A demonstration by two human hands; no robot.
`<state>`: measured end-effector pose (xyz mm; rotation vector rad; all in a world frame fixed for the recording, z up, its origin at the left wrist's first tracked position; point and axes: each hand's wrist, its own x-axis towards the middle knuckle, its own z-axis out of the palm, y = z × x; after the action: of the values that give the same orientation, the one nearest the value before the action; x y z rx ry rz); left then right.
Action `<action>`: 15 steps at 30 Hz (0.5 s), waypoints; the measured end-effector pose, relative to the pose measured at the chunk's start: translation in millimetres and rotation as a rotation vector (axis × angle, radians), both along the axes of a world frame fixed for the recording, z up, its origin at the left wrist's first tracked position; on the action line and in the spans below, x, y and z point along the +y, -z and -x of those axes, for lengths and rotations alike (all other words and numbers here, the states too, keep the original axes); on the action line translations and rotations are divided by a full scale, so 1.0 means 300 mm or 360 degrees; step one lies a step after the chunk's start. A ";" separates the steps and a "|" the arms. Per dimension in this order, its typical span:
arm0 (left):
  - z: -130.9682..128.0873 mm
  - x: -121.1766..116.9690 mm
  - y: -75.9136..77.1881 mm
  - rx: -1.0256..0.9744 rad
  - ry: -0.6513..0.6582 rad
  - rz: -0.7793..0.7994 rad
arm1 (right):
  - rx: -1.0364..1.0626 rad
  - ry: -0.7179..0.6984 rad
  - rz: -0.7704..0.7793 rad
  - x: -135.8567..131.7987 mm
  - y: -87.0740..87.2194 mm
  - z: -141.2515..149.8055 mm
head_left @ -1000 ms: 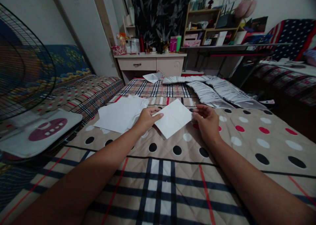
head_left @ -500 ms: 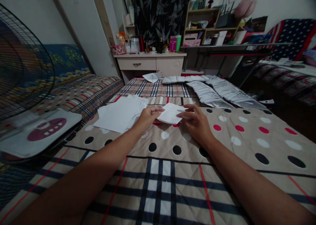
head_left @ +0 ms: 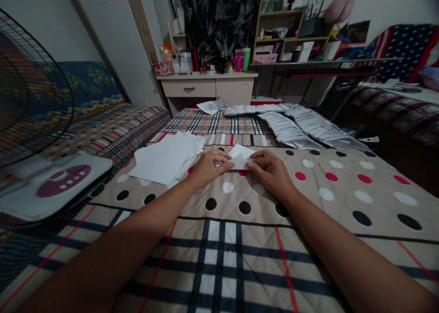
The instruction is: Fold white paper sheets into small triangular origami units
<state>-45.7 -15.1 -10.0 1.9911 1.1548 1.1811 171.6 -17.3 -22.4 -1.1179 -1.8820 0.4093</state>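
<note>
A small sheet of white paper (head_left: 241, 159) lies between my hands over the dotted bedspread, its near part folded up into a triangular flap. My left hand (head_left: 215, 165) pinches its left side between thumb and fingers. On the opposite side, my right hand (head_left: 267, 165) grips the right edge the same way, thumb toward me. Just left of my left hand is a loose stack of white paper sheets (head_left: 164, 158). Farther off to the right, folded white papers (head_left: 290, 129) lie overlapped in long rows.
A single white folded paper (head_left: 210, 106) rests near the bed's far edge. On the left stand a fan (head_left: 30, 93) and its white base (head_left: 65, 185). Beyond the bed are a drawer table (head_left: 206, 86) crowded with bottles and a shelf unit (head_left: 291, 40).
The near part of the paper has been folded up. Both hands have shifted onto its sides, with the thumbs now pressing at the fold. The camera view has moved slightly.
</note>
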 end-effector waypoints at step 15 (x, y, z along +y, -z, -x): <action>-0.002 0.003 0.029 0.0264 -0.0425 0.0076 | -0.0251 0.0491 0.0021 0.011 0.024 0.000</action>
<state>-45.1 -14.3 -18.8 1.9732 1.5570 1.1181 171.4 -13.9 -29.6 -1.4581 -1.8016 0.1629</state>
